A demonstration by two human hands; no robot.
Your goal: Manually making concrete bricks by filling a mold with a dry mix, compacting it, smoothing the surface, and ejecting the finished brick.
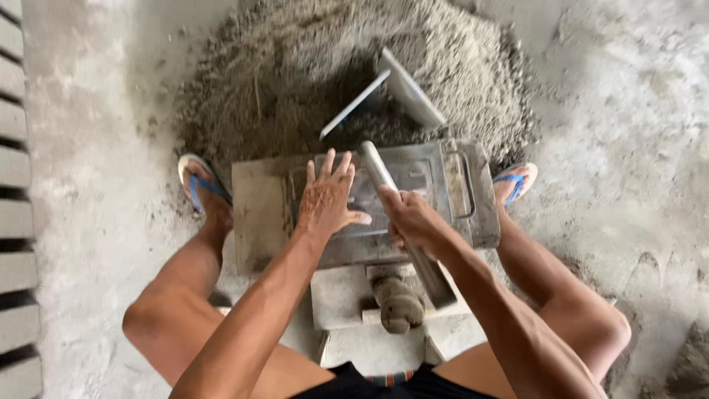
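A person squatting over a grey rectangular metal block mould (465, 193) presses the left hand (326, 201) flat, fingers spread, on the mould's top surface, while the right hand (410, 219) is clenched around a long grey metal bar (405, 222) laid diagonally across the mould, one end pointing toward the heap and the other reaching back toward the knees. The mould sits on a worn concrete slab (255, 214) between the person's feet in blue-strapped flip-flops (198, 183), just in front of a dark heap of damp sand-cement mix (295, 81). A flat grey metal scoop (399, 92) lies tilted in a hollow of that heap. A stack of pale grey finished blocks (15, 185) lines the left edge of the view. The bar passes just beside the spread left fingers, so a slip of the grip could likely pinch or strike them; with bare toes near the mould's edges, a shift of the heavy box off its slab might also catch a foot.
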